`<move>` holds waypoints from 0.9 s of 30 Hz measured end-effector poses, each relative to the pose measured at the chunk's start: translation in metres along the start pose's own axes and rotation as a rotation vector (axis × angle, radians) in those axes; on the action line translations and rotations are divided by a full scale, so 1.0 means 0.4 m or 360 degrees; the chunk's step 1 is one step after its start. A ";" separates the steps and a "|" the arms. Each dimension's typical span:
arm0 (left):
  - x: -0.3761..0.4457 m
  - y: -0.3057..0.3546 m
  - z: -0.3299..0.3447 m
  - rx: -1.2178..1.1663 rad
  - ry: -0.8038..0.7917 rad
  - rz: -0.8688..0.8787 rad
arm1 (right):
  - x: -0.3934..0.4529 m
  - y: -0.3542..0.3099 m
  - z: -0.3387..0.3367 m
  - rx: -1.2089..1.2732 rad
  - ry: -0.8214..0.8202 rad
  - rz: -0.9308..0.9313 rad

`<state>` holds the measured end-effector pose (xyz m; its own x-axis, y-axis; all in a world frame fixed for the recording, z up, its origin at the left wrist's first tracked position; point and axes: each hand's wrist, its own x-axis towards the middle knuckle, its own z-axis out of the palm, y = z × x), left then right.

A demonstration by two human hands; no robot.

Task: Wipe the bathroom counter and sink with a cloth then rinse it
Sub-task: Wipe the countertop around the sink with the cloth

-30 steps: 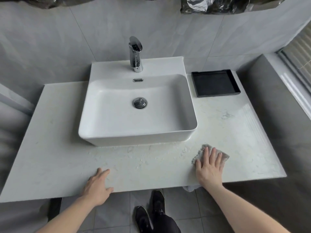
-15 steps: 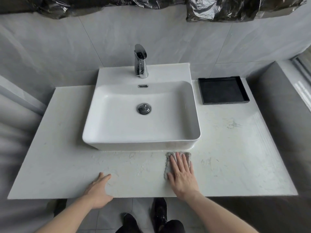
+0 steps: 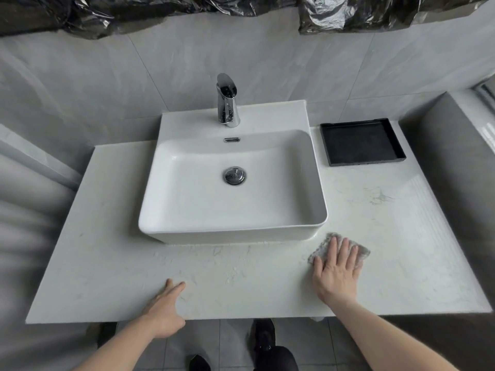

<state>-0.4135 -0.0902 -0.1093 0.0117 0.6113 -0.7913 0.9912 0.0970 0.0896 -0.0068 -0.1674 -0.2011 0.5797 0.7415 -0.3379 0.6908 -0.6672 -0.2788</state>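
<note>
Head view: our right hand [image 3: 336,271] presses the grey cloth [image 3: 360,251] flat-fingered on the counter [image 3: 401,250] by the sink's [image 3: 320,207] front right corner. Left hand [image 3: 163,311] rests open at the edge. Cloth looks soft, limp, light; we'd pinch any corner.
</note>
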 end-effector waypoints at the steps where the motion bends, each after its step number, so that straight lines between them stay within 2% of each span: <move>1: 0.003 -0.002 0.001 -0.0004 0.0001 0.0007 | -0.021 -0.023 0.018 -0.0013 -0.0001 -0.0079; 7: 0.003 -0.012 0.011 0.0053 0.0080 0.0053 | -0.153 -0.131 0.108 -0.0144 -0.0003 -0.0517; 12: -0.004 -0.030 0.006 0.0179 0.0218 0.0176 | -0.159 -0.110 0.116 -0.0127 0.0025 -0.0643; 15: 0.008 -0.077 -0.007 0.0051 0.0355 0.0279 | -0.151 -0.118 0.106 -0.0035 0.0073 -0.0539; 17: 0.021 -0.135 -0.025 -0.0031 0.0399 0.0301 | -0.153 -0.140 0.108 0.0007 0.0116 -0.0364; 22: 0.077 -0.312 -0.103 0.0082 0.0474 0.0195 | -0.163 -0.279 0.134 0.0094 0.0090 0.0121; 24: 0.101 -0.370 -0.141 0.0140 0.0498 0.0131 | -0.178 -0.358 0.164 0.0130 0.0090 0.0164; 27: 0.143 -0.441 -0.177 0.0185 0.0467 0.0084 | -0.222 -0.474 0.233 0.0137 0.0170 0.0041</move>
<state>-0.5972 -0.0170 -0.1275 0.0420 0.8151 -0.5778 0.9989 -0.0209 0.0430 -0.2296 -0.1136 -0.2020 0.6426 0.7245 -0.2493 0.6381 -0.6862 -0.3493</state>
